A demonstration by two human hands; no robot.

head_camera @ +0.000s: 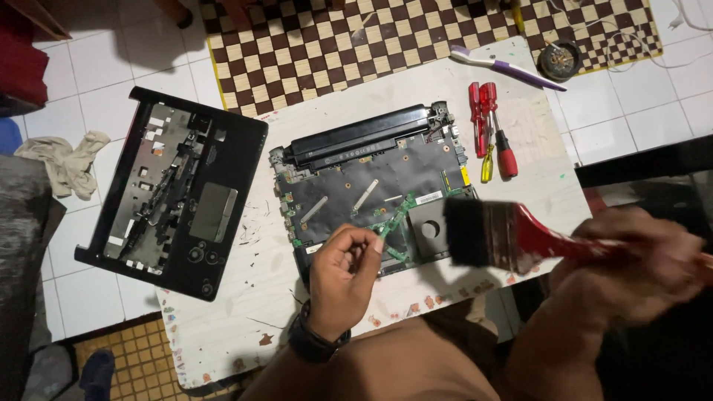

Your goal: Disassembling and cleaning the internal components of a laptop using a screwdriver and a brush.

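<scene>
R hand grips paintbrush, bristles pointing left, just beside open laptop. L hand nearer, fingers curled, resting on it, holding nothing.

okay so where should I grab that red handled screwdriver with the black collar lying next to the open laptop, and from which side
Probably by the fat red handle of the red-handled screwdriver with the black collar, coming straight down from above. It lies flat on the white board, and the other red screwdrivers crowd its laptop side, so pinching across the handle's lower end looks easiest. The right hand already holds the red-handled black-bristled brush; the left hand looks empty.
</scene>
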